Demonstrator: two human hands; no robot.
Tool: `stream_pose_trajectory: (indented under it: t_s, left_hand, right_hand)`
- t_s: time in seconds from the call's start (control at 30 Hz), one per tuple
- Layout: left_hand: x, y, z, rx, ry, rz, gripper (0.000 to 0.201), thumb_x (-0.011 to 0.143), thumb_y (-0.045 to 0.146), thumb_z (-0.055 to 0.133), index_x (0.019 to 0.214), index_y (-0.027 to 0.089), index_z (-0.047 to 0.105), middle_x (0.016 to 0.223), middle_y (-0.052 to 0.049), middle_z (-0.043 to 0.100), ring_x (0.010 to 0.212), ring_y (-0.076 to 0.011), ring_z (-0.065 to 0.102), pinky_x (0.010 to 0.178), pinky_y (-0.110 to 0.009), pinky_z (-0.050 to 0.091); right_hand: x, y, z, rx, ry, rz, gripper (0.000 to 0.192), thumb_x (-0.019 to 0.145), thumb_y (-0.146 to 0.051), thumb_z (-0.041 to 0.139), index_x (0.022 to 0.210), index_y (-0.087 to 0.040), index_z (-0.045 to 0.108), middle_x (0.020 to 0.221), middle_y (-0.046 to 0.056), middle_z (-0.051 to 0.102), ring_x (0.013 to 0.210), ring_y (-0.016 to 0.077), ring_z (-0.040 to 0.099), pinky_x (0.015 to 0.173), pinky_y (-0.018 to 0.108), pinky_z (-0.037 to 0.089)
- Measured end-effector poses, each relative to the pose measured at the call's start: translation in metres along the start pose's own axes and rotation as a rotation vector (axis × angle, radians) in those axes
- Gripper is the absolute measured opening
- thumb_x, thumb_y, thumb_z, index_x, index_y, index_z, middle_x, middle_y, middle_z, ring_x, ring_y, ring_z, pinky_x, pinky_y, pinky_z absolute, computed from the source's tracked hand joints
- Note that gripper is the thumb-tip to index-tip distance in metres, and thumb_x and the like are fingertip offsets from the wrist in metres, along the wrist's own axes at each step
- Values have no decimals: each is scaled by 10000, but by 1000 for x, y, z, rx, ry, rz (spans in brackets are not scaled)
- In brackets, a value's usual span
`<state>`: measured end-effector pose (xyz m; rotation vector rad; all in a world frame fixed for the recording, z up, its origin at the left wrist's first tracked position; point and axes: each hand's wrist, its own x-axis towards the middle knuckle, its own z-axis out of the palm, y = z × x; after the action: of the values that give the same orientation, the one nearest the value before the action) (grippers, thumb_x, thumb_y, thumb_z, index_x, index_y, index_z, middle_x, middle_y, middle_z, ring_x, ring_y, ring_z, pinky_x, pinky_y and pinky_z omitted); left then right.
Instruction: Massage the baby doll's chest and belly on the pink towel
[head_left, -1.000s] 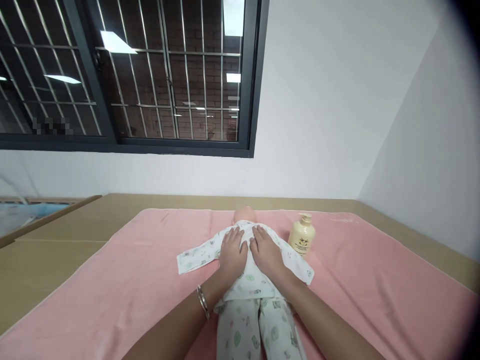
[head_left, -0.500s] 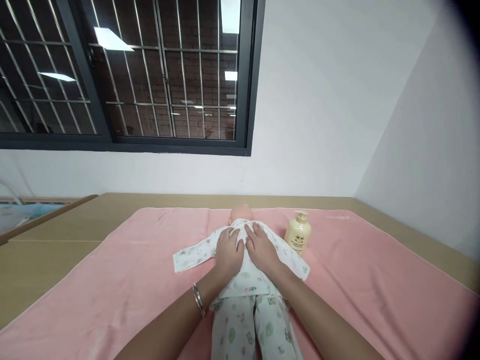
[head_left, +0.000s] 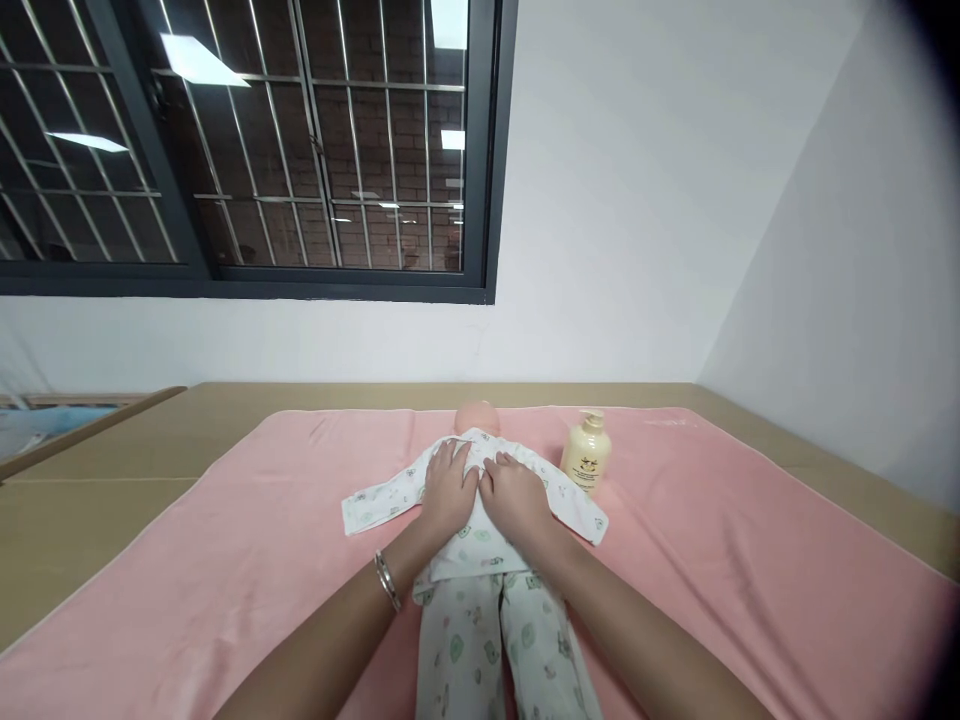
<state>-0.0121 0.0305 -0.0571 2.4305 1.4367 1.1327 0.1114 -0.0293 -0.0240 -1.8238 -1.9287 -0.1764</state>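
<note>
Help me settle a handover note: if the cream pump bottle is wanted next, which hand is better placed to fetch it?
Probably the right hand. It lies flat on the doll, on the side where the bottle stands upright on the pink towel, with a clear path. The left hand would have to cross over it.

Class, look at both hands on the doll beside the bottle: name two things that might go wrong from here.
1. The bottle stands upright close to the doll's outstretched sleeve; a sweep of the right hand might topple it onto the pink towel.
2. The left hand and right hand press flat on the chest, so the loose shirt may bunch or ride up.
</note>
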Motion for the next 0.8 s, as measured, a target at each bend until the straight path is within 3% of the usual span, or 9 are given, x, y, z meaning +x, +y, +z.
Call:
stream_pose_trajectory:
  t_s: [0.2, 0.47, 0.8]
  left_hand:
    - [-3, 1, -3, 21, 17, 150, 371, 936, 217, 356, 1212, 177, 600, 1346, -116, 552, 1284, -262, 459, 1107, -501, 342]
    - [-7, 8, -3, 74, 116, 123, 305, 914, 203, 407, 1068, 182, 670, 1189, -107, 648, 1149, -261, 559, 1019, -453, 456]
    - [-10, 9, -3, 46, 97, 29, 370, 923, 236, 401, 1213, 150, 614, 1290, -113, 604, 1233, -271, 510, 1067, -465, 419]
  right_hand:
    - [-3, -1, -1, 18, 24, -8, 324, 939, -248, 383, 1062, -200, 679, 1107, 114, 674, 1116, 243, 583, 897, 336, 431]
    - [9, 19, 5, 202, 37, -57, 384, 948, -265, 388, 1267, -212, 595, 1406, 88, 511, 1336, 208, 410, 1082, 338, 322]
    - [10, 24, 18, 275, 31, -64, 453, 963, -289, 369, 1373, -145, 498, 1474, 118, 422, 1394, 222, 317, 1161, 391, 209]
